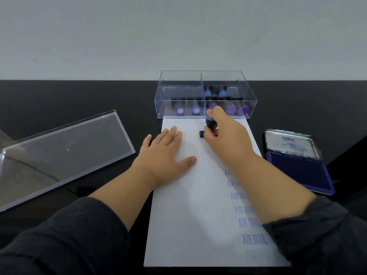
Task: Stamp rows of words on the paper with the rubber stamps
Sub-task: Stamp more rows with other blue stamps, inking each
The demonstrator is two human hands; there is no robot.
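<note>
A white sheet of paper [190, 215] lies lengthwise on the black table. A column of blue "AIR MAIL" prints [249, 222] runs down its right side. My right hand [224, 132] grips a black rubber stamp with a blue cap [209, 124], its base pressed on the paper near the far end. A faint print shows just beyond the stamp. My left hand [164, 149] rests flat on the paper's left part, fingers spread. My right forearm hides some of the prints.
A clear plastic box [205, 96] with several blue- and purple-capped stamps stands at the paper's far end. Its clear lid [63, 153] lies at the left. An open blue ink pad [297, 167] with a metal lid sits at the right.
</note>
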